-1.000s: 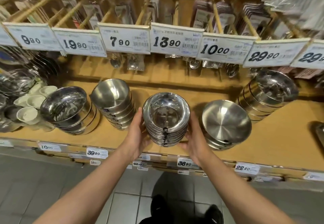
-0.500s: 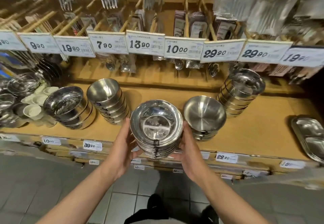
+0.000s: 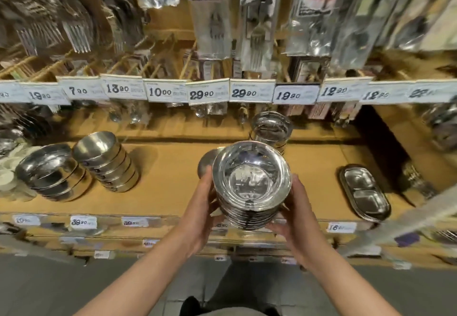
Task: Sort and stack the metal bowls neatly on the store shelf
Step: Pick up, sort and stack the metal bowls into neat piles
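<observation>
Cupping a bowl stack [image 3: 251,187] from both sides, the person holds it in the air over the front edge of the shelf [image 3: 168,167]. The left hand [image 3: 201,210] wraps the stack's left wall, fingers curled round behind it. The right hand [image 3: 295,214] mirrors it on the right wall, its thumb up along the rim and fingers curled underneath. The stack is several shiny nested bowls, mouth up and tipped slightly toward the camera.

Just behind the stack's left edge a dull grey bowl [image 3: 206,162] peeks out on the shelf, mostly hidden. Farther back, near the rear wall, a taller stack [image 3: 272,128] of steel bowls stands partly behind the held one. Well off to the left sit two more piles side by side: a matte leaning stack [image 3: 106,161] and, left of it, a wide low stack [image 3: 50,172]. To the right, well apart from the hands, a divided oval tray [image 3: 364,192] lies flat on the shelf.

Price tags [image 3: 160,92] run in a row along the rail above, reading 7.90, 13.90, 10.00, 29.90 and so on. Packaged forks [image 3: 215,14] and other cutlery hang above them, much of it blurred. Small labels [image 3: 82,222] line the shelf's front lip, and grey floor [image 3: 49,288] shows below.
</observation>
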`<state>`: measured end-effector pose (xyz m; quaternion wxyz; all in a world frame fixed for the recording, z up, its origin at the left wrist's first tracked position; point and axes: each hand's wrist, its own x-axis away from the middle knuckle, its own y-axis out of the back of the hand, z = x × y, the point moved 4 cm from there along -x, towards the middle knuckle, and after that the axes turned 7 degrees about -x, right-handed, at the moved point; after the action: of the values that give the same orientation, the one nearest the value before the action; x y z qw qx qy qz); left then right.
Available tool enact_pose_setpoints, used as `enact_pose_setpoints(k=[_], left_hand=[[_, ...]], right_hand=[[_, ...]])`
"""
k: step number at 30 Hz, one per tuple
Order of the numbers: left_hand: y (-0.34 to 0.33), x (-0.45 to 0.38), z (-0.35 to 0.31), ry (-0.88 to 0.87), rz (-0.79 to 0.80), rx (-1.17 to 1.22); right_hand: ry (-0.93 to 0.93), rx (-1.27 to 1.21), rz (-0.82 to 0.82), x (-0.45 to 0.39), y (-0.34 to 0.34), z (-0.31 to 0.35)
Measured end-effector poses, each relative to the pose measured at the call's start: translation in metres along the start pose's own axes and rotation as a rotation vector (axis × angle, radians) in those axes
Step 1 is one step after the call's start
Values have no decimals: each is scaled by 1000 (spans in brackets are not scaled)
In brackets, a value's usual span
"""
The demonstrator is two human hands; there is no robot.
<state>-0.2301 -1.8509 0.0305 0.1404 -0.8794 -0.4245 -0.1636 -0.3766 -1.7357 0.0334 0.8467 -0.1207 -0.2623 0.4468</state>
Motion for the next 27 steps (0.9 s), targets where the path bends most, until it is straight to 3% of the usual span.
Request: enact_pose_setpoints(k=[9, 13, 27], left_hand=[[-138, -69, 28, 60, 210, -37], [-174, -108, 38, 123, 172, 43], [-198, -171, 48, 108, 210, 122]], right_hand=[[-8, -5, -178, -23, 145, 31], [-46, 9, -210, -58, 187, 42], [-110, 75, -197, -133, 218, 44]])
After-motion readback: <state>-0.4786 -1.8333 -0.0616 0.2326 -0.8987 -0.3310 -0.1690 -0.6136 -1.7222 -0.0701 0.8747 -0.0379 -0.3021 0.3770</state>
